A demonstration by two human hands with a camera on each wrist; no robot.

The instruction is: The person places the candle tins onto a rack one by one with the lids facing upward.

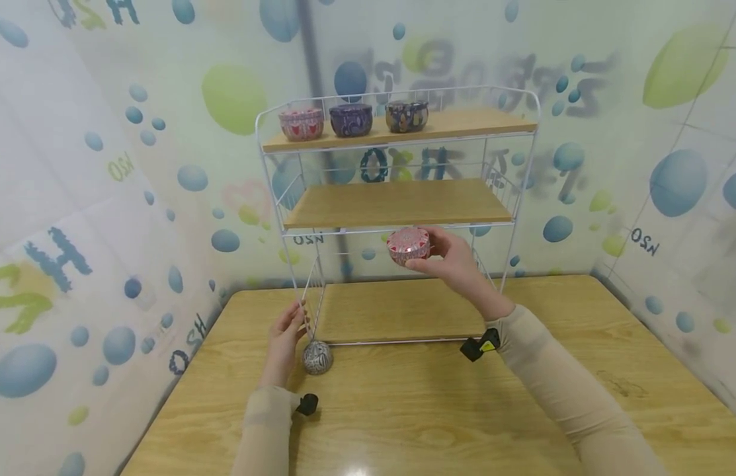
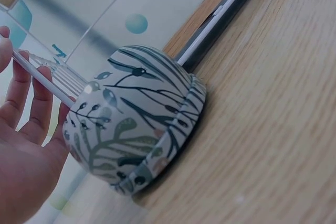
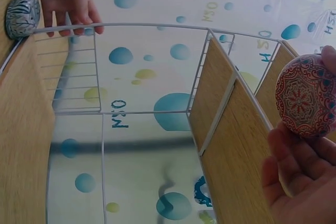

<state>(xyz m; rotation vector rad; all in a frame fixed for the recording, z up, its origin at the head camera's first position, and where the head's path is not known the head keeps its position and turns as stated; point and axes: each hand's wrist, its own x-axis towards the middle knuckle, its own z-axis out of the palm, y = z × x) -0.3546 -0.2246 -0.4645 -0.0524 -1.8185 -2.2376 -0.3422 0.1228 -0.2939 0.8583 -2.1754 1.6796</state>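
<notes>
My right hand [image 1: 453, 261] pinches a small round tin [image 1: 408, 244] with a red and white pattern between thumb and fingers. It is held just below the front edge of the middle shelf [image 1: 397, 201]; the ornate flat lid [image 3: 303, 95] shows in the right wrist view. At lower left, my left hand [image 1: 286, 337] holds the white wire side post [image 2: 44, 81] of the rack, thumb on one side and fingers on the other. Right beside that hand, a leaf-patterned round tin [image 2: 131, 119] sits on the table at the rack's front left corner, rounded side up.
Three patterned tins, one pink [image 1: 302, 124], one dark purple [image 1: 351, 120] and one dark multicoloured [image 1: 407, 116], stand on the left part of the top shelf [image 1: 475, 121]. The bottom shelf [image 1: 397, 311] lies low over the wooden table [image 1: 403, 410]. A patterned wall [image 1: 183, 119] is behind.
</notes>
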